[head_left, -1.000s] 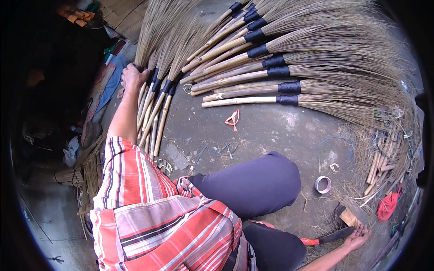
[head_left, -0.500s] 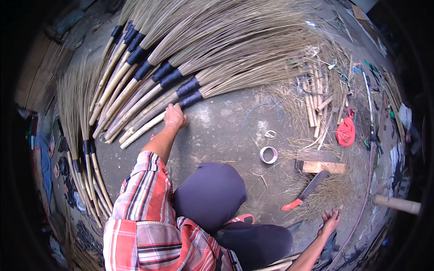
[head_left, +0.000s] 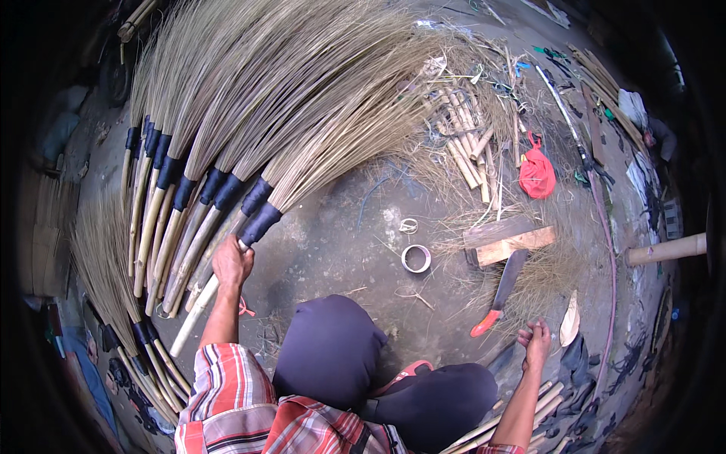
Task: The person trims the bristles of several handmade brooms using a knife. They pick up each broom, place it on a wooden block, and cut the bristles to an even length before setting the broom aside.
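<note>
My left hand (head_left: 233, 262) is wrapped round the pale handle of the nearest broom (head_left: 261, 224), just below its dark blue binding. That broom lies at the right-hand end of a fanned row of several grass brooms (head_left: 219, 181), bristles pointing up and away. Off to the right, my right hand (head_left: 535, 340) hangs above the floor with loosely bent fingers and nothing visible in it. Close to it lies a big knife (head_left: 508, 281) with an orange-red handle. The blade's tip rests by a wooden block (head_left: 514, 246).
A roll of tape (head_left: 416, 259) sits mid-floor near a small coil (head_left: 408, 225). Cut bamboo pieces (head_left: 469, 155) lie among loose grass beside a red bag (head_left: 537, 174). More brooms (head_left: 136, 333) stand at left. Sticks (head_left: 522, 420) lie by my right forearm.
The view has turned, shifting the floor items leftward. My left hand stays at the nearest broom's handle. My right hand has risen slightly, its fingers more bent than before.
</note>
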Action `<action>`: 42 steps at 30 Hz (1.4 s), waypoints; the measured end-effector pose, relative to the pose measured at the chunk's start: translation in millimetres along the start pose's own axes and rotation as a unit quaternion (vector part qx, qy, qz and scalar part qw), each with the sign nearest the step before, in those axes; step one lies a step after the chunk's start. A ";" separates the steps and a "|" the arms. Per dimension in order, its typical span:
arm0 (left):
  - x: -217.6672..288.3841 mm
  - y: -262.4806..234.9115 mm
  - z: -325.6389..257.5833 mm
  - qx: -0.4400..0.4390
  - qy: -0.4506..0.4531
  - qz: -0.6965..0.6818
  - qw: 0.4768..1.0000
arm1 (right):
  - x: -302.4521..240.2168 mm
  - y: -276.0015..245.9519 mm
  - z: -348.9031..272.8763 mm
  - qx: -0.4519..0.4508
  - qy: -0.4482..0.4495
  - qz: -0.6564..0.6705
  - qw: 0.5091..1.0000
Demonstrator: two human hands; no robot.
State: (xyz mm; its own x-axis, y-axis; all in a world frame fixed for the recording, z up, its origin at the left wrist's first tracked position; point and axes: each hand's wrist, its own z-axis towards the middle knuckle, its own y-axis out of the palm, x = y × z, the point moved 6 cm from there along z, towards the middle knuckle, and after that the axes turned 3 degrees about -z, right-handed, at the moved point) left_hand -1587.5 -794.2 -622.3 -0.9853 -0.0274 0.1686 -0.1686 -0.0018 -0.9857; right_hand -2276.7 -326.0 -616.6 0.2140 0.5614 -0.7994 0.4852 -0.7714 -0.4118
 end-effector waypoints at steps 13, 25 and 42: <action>107.3 -268.5 -18.8 0.166 0.220 -0.260 0.926 | -222.3 224.4 -53.9 -0.358 -0.263 0.037 0.895; 399.4 -151.3 -78.3 -0.382 0.364 -0.313 0.789 | -265.0 249.2 -102.9 -0.253 -0.119 0.563 0.778; 575.2 -147.5 -98.7 -0.285 0.507 0.018 0.813 | -268.9 203.9 -51.4 -0.343 -0.186 0.409 0.825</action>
State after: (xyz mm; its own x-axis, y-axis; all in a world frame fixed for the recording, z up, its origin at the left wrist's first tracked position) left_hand -2132.1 -711.0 -379.6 -0.4573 0.8219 0.3395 0.1608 0.4519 -0.8775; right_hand -2191.7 -618.8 -463.2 0.4944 -0.2929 -0.8184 0.7007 -0.4229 0.5746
